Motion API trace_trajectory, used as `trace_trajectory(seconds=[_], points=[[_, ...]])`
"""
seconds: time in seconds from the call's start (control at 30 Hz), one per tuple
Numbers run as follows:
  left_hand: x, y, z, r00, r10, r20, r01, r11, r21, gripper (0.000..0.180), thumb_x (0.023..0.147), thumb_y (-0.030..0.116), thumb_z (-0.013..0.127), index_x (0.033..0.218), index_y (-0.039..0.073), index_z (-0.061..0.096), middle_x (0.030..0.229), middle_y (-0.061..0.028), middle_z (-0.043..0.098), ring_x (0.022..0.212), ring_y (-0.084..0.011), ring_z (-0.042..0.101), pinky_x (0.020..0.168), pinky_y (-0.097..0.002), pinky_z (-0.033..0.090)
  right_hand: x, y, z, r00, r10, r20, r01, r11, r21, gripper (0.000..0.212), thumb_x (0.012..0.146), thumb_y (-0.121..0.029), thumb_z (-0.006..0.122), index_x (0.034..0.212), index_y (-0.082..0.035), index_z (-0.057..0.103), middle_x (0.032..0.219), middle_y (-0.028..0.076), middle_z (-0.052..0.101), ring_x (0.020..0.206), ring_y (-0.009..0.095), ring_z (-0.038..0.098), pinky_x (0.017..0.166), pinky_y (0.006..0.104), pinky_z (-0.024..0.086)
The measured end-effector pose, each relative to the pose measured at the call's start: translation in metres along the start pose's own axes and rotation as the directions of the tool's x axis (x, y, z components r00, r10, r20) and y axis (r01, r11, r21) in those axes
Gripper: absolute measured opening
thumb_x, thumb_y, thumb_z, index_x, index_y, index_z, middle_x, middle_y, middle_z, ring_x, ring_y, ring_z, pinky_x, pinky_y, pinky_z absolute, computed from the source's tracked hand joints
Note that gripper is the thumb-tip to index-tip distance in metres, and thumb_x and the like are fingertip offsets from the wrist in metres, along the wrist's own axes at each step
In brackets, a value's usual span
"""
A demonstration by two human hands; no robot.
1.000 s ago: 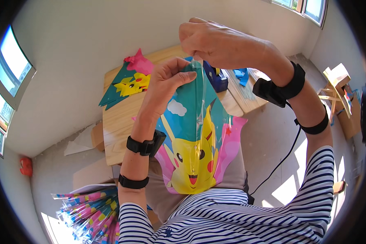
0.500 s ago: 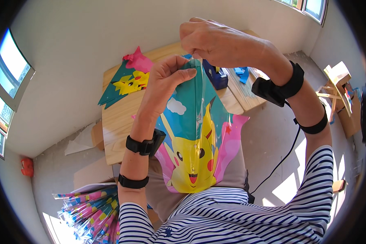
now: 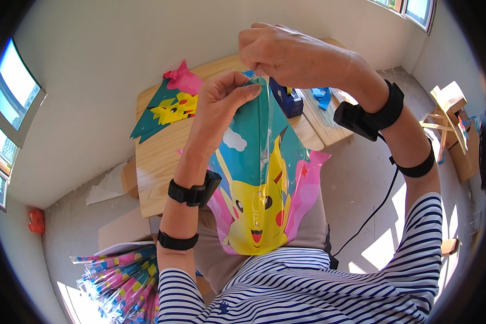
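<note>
A shiny kite-shaped plastic sheet (image 3: 257, 208), printed teal and pink with a yellow cartoon face, hangs in front of my body, its lower end against my lap. My left hand (image 3: 221, 102) pinches its narrow top between thumb and fingers. Just above and to the right, my right hand (image 3: 286, 56) is closed with its fingers pointing down at that top end. What the right fingers hold is hidden; a clear glossy strip runs below them down the sheet's middle.
Behind is a wooden table (image 3: 159, 167) bearing similar printed sheets (image 3: 174, 110), a blue tape dispenser (image 3: 287, 100) and blue scraps (image 3: 323, 97). Several folded, wrapped printed sheets (image 3: 119, 283) are piled at lower left. A black cable (image 3: 370, 218) hangs from my right arm.
My left hand has risen very slightly at the sheet's top, and the sheet's sides have shifted a little. The right hand has stayed almost still.
</note>
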State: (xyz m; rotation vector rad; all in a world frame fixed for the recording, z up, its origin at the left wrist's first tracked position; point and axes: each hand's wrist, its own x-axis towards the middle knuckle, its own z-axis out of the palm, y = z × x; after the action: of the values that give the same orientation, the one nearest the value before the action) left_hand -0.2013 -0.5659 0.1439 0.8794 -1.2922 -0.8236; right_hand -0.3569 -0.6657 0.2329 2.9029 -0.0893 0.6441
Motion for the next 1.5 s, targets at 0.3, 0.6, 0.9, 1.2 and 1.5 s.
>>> trace_trajectory(seconds=[0.3,0.6,0.9,1.2,1.5], points=[[0.0,-0.001,0.003,0.999,-0.029,0.015,0.029,0.999,-0.015,0.005,0.088,0.01,0.069,0.088,0.005,0.069,0.077,0.0022,0.066,0.071,-0.0025,0.058,0.067,-0.0193,0.045,0.0,0.005,-0.007,0.993,0.098,0.062,-0.099,0.995,0.018,0.012,0.079,-0.005,0.061,0.081,0.005,0.067,0.088,0.018,0.063,0.083,0.032,0.063,0.073,0.0409,0.051],[-0.002,0.003,0.0,0.999,-0.038,-0.031,0.036,0.997,-0.061,0.004,0.087,0.008,0.069,0.089,0.004,0.068,0.078,0.0014,0.066,0.071,-0.0028,0.058,0.066,-0.0191,0.046,-0.003,0.006,-0.015,0.954,0.277,0.111,-0.297,0.919,0.259,0.031,0.09,-0.029,0.064,0.094,0.001,0.07,0.091,0.017,0.066,0.08,0.028,0.065,0.073,0.038,0.052],[-0.005,0.006,-0.011,0.999,-0.023,-0.046,0.021,0.999,-0.047,0.005,0.087,0.01,0.07,0.087,0.006,0.067,0.077,0.003,0.065,0.069,-0.0016,0.055,0.064,-0.0183,0.043,-0.011,0.01,0.009,0.918,0.341,-0.201,-0.244,0.888,0.39,0.028,0.096,-0.018,0.062,0.122,-0.009,0.063,0.12,0.013,0.063,0.112,0.022,0.063,0.089,0.0318,0.054],[-0.008,0.008,-0.008,0.997,-0.038,-0.062,0.033,0.997,-0.075,0.007,0.089,0.011,0.07,0.085,0.006,0.066,0.076,0.0034,0.063,0.07,-0.0012,0.054,0.063,-0.0183,0.042,-0.038,-0.027,0.038,0.84,0.437,-0.323,-0.092,0.701,0.707,0.021,0.088,-0.008,0.069,0.109,-0.005,0.065,0.102,0.007,0.068,0.094,0.018,0.068,0.085,0.0307,0.054],[-0.009,0.006,-0.006,0.998,-0.02,-0.059,0.016,0.998,-0.064,0.006,0.09,0.01,0.069,0.088,0.006,0.066,0.078,0.0031,0.064,0.07,-0.0013,0.055,0.064,-0.0181,0.043,-0.034,-0.03,0.045,0.836,0.434,-0.334,-0.105,0.725,0.68,0.013,0.086,-0.005,0.069,0.098,0.001,0.067,0.091,0.011,0.07,0.087,0.018,0.067,0.078,0.031,0.053]])
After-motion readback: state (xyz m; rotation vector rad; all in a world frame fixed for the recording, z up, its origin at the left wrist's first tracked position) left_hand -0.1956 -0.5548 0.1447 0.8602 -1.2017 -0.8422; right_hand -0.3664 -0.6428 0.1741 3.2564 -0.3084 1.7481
